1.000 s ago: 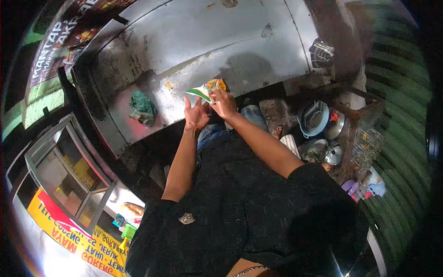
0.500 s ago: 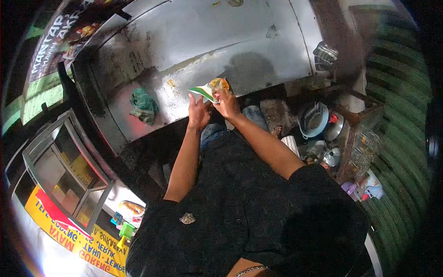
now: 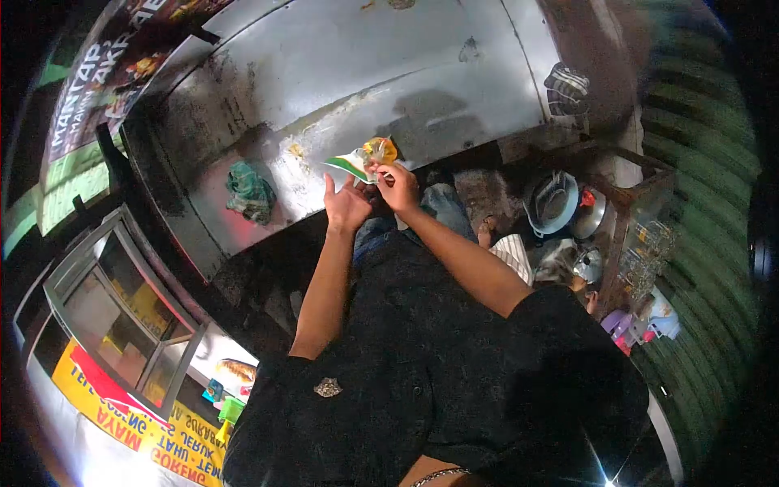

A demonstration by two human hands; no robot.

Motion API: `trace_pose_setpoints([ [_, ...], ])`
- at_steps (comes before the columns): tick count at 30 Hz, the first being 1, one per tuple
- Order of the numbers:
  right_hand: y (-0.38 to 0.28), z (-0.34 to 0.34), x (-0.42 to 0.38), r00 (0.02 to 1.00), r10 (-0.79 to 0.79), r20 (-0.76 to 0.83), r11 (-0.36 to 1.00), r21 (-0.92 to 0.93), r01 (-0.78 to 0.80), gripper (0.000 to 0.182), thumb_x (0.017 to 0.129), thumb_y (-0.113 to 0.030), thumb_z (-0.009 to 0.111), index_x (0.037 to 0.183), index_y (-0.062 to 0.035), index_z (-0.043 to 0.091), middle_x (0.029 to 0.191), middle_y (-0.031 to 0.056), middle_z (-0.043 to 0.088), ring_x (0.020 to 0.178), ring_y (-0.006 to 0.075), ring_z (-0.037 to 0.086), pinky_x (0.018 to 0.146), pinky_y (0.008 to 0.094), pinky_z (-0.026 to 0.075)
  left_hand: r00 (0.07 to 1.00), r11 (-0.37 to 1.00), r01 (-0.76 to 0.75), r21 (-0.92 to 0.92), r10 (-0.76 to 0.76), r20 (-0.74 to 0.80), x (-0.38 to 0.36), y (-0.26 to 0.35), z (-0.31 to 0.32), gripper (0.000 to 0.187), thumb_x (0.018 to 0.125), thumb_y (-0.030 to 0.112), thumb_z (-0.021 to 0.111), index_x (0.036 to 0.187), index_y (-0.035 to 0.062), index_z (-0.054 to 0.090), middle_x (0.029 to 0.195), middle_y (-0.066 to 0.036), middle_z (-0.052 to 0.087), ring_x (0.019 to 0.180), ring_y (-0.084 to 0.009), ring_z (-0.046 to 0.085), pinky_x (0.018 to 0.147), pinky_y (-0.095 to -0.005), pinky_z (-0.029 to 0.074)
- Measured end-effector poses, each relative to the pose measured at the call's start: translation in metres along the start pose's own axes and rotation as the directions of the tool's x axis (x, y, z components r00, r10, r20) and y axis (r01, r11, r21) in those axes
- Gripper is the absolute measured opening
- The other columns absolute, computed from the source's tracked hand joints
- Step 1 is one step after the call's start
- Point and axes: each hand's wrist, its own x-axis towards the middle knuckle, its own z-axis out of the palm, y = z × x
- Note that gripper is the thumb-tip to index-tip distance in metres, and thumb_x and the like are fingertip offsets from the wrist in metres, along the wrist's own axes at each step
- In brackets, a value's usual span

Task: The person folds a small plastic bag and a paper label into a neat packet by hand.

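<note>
A green and white packet (image 3: 349, 165) is above the metal surface's front edge, with a clear and orange plastic piece (image 3: 380, 151) at its right end. My right hand (image 3: 398, 191) is closed on the packet's right side, its fingers pinched near the orange part. My left hand (image 3: 349, 207) lies palm up below the packet, with thumb and fingers apart and fingertips near its lower edge. Whether those fingertips bear the packet is hard to see.
Ahead stands a worn metal surface (image 3: 349, 61) with a green cloth (image 3: 251, 192) at its left. A striped cloth (image 3: 567, 89) hangs at the right. A basin (image 3: 552, 204), a glass display case (image 3: 122, 312) and part of another person, a foot (image 3: 487, 230), also show.
The view has shifted slightly. My left hand has moved a little lower relative to the packet, and my right fingers have bent in more around its side.
</note>
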Motion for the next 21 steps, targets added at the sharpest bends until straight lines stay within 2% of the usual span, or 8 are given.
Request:
trace_pose_setpoints([
  [3,-0.001,0.002,-0.003,0.989,0.148,-0.004,0.985,0.091,-0.147,0.011,0.081,0.0,0.064,0.092,-0.0001,0.064,0.092,0.013,0.066,0.077,0.0256,0.067,0.065,0.0321,0.054,0.964,0.992,-0.044,0.118,0.073,-0.256,0.001,-0.003,0.006,0.088,0.086,0.074,0.031,0.143,0.0072,0.032,0.138,-0.015,0.043,0.121,-0.0335,0.044,0.105,-0.0481,0.03],
  [6,0.004,0.004,-0.005,0.995,0.1,-0.031,0.994,0.05,-0.098,0.015,0.084,-0.005,0.066,0.098,-0.001,0.067,0.09,0.0102,0.067,0.074,0.0176,0.066,0.067,0.0271,0.053,0.949,0.991,-0.012,0.134,0.053,-0.311,0.0,-0.006,0.018,0.085,0.087,0.072,0.03,0.142,0.0073,0.034,0.138,-0.013,0.044,0.121,-0.0335,0.043,0.106,-0.0473,0.028],
  [9,0.035,0.021,-0.004,0.989,0.147,0.007,0.959,0.242,-0.144,0.018,0.087,-0.003,0.062,0.104,0.002,0.067,0.098,0.0099,0.069,0.079,0.0174,0.066,0.075,0.0273,0.052,0.943,0.991,-0.029,0.13,0.071,-0.324,0.001,-0.011,0.021,0.084,0.088,0.071,0.028,0.14,0.0063,0.039,0.137,-0.012,0.046,0.121,-0.0321,0.043,0.106,-0.0457,0.027],
  [11,0.036,0.013,-0.003,0.862,0.425,0.276,0.657,0.561,-0.503,0.022,0.09,-0.005,0.059,0.11,0.0019,0.065,0.107,0.0083,0.067,0.09,0.0164,0.064,0.08,0.0295,0.051,0.958,0.991,-0.031,0.127,0.065,-0.278,0.001,-0.013,0.028,0.078,0.088,0.069,0.033,0.135,0.0078,0.045,0.127,-0.009,0.053,0.114,-0.026,0.047,0.101,-0.0443,0.028],
  [14,0.043,0.012,-0.006,0.63,0.501,0.594,-0.047,0.745,-0.665,0.024,0.091,-0.013,0.06,0.111,-0.0036,0.065,0.105,0.0044,0.067,0.091,0.0137,0.061,0.075,0.0288,0.05,0.949,0.995,-0.017,0.094,0.045,-0.312,-0.001,-0.01,0.03,0.075,0.092,0.064,0.03,0.13,0.0019,0.049,0.126,-0.012,0.056,0.109,-0.0294,0.051,0.098,-0.0408,0.037],
  [17,0.045,0.007,0.002,0.583,0.432,0.688,-0.11,0.682,-0.723,0.02,0.089,-0.016,0.062,0.106,-0.0059,0.067,0.094,0.0001,0.065,0.078,0.0101,0.058,0.072,0.0272,0.049,0.941,0.986,0.026,0.163,0.031,-0.336,-0.002,-0.008,0.039,0.075,0.092,0.063,0.029,0.13,0.0018,0.048,0.125,-0.013,0.056,0.109,-0.0301,0.052,0.097,-0.0425,0.038],
  [18,0.048,0.006,0.005,0.537,0.422,0.73,-0.152,0.641,-0.752,0.017,0.089,-0.016,0.064,0.102,-0.0064,0.067,0.084,-0.0033,0.061,0.068,0.0072,0.051,0.063,0.0234,0.047,0.934,0.986,0.024,0.165,0.037,-0.356,-0.002,-0.007,0.036,0.073,0.093,0.062,0.029,0.131,0.0018,0.048,0.125,-0.014,0.056,0.109,-0.0306,0.052,0.097,-0.0437,0.039],
  [21,0.053,0.004,0.015,0.412,0.389,0.824,-0.316,0.539,-0.781,0.015,0.088,-0.015,0.064,0.1,-0.0058,0.067,0.08,-0.0038,0.058,0.065,0.0057,0.049,0.055,0.0197,0.044,0.937,0.974,0.03,0.223,0.05,-0.345,-0.001,-0.003,0.037,0.072,0.094,0.06,0.026,0.132,0.0026,0.046,0.127,-0.013,0.055,0.104,-0.0305,0.053,0.094,-0.0425,0.041],
])
